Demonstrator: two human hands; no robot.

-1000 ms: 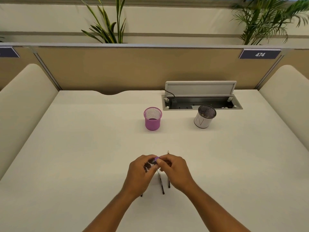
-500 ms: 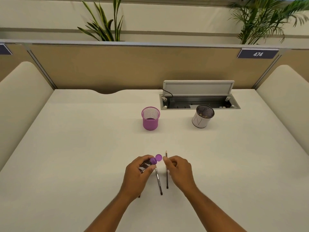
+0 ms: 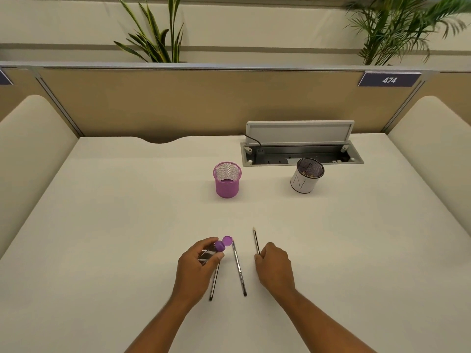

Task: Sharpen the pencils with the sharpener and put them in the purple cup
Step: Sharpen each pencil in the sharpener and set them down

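Nearest, the left hand (image 3: 197,266) is curled around the sharpener (image 3: 212,252), a clear-bodied one with a purple top whose round lid (image 3: 227,241) is flipped open, likely to free the hole for a pencil. The right hand (image 3: 275,266) is loosely cupped on the desk (image 3: 102,225) with its fingertips at the right pencil (image 3: 256,242), apparently about to pick it up; whether it already grips it I cannot tell. The middle pencil (image 3: 238,270) lies bare between the hands, and the left pencil (image 3: 214,282) lies partly under the left hand; all three run roughly near to far, handy for taking one at a time. Farther off stands the purple cup (image 3: 226,180), a mesh cup, upright and seemingly empty, well apart from the pencils. To its right is a white cup (image 3: 305,179), then an open cable tray (image 3: 300,155). The desk is plain pale, closed by a tan partition (image 3: 204,103) bearing a sign reading 474 (image 3: 389,80), with plants (image 3: 155,34) behind.
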